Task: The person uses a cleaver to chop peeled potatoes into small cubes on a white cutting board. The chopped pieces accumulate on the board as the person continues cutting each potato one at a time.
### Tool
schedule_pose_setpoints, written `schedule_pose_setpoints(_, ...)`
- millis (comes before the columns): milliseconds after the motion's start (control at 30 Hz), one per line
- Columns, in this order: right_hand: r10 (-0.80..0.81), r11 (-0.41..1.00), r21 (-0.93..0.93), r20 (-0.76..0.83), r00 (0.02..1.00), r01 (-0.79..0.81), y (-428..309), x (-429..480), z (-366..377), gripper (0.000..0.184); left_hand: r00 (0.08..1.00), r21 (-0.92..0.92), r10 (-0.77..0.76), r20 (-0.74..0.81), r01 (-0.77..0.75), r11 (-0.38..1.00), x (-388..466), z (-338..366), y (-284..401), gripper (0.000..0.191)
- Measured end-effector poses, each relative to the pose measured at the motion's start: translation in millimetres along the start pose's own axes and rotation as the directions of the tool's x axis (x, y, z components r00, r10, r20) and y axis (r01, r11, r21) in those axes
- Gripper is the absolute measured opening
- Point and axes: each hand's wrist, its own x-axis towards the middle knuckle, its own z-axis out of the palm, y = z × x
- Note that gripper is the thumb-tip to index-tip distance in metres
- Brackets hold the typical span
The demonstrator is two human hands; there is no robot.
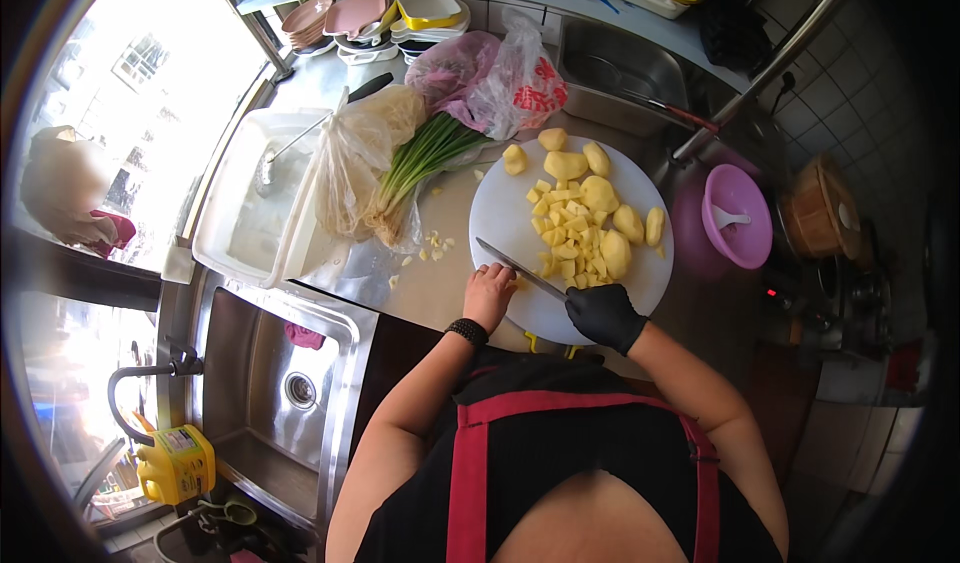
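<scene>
A round white cutting board (502, 195) lies before me, bearing peeled potatoes (598, 194) and a pile of cut potato chunks (566, 229). My right hand (606, 317), in a black glove, grips a kitchen knife (534, 276) at the board's near edge; its blade points to the upper left. My bare left hand (490, 293) is at the board's near left edge, close beside the blade, fingers bent. Whether it holds a piece under the fingers cannot be seen. The whole potatoes lie mostly above and to the right of the chunks.
Left of the board are green onions (427, 154), plastic bags (480, 75) and a white plastic tub (217, 210). A steel sink (285, 443) is at lower left. A pink bowl (750, 225) stands at right. A person (67, 188) is beyond the window opening.
</scene>
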Motion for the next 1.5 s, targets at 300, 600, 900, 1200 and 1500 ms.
schedule_pose_setpoints(300, 0.15, 0.98, 0.144, -0.083, 0.985, -0.137, 0.9, 6.7, 13.9, 0.019, 0.992, -0.075, -0.117, 0.045, 0.12, 0.99, 0.6, 0.2, 10.1, 0.025)
schedule_pose_setpoints(600, 0.105, 0.994, 0.041, 0.018, 0.994, -0.105, -15.4, -8.4, 9.2, 0.016, 0.996, -0.12, -0.091, 0.011, 0.091, 0.989, -6.5, 5.4, 12.6, 0.027)
schedule_pose_setpoints(900, 0.284, 0.95, 0.154, -0.051, 0.957, -0.273, 18.2, -2.8, 20.6, 0.021, 0.999, -0.139, -0.022, -0.045, 0.015, 0.99, 9.4, 13.4, 11.8, 0.019)
schedule_pose_setpoints(1200, 0.205, 0.928, 0.311, 0.041, 0.978, -0.208, 4.8, -16.2, 13.7, 0.023, 0.946, -0.329, -0.23, -0.227, 0.148, 0.933, 126.2, -28.1, -35.6, 0.028)
schedule_pose_setpoints(1500, 0.437, 0.877, 0.215, 0.013, 0.899, -0.429, 45.4, 2.9, 21.9, 0.026, 0.99, -0.057, -0.137, -0.015, 0.136, 0.989, 212.7, 0.9, -38.8, 0.049)
